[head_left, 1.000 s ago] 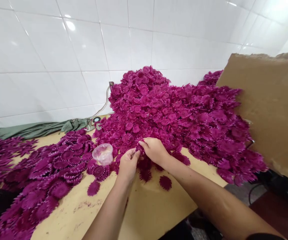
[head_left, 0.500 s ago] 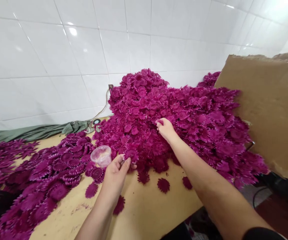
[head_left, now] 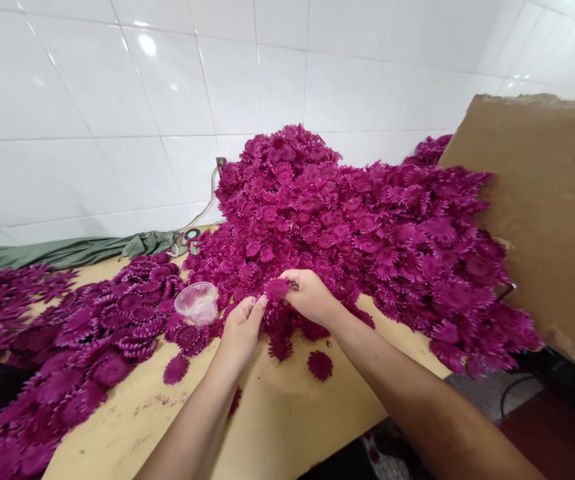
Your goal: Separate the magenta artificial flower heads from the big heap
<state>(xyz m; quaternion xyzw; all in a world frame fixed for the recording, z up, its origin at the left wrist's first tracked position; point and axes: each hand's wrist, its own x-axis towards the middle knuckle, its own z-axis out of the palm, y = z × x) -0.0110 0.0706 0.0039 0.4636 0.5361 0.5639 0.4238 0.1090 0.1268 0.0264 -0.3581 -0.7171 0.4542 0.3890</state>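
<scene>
Your right hand (head_left: 310,293) pinches one purple flower (head_left: 277,288) just left of the middle of the frame, at the foot of the big pile (head_left: 367,227). The fingertips of your left hand (head_left: 241,327) close on its lower edge, so I think you should hold it softly by the rim and keep the petals flat. I count one flower in your hands, one clear cup (head_left: 197,303) left of them, one cardboard sheet (head_left: 542,213) at the right and at least three loose flowers (head_left: 320,365) on the bare table (head_left: 292,427) below; the pile has too many to count.
</scene>
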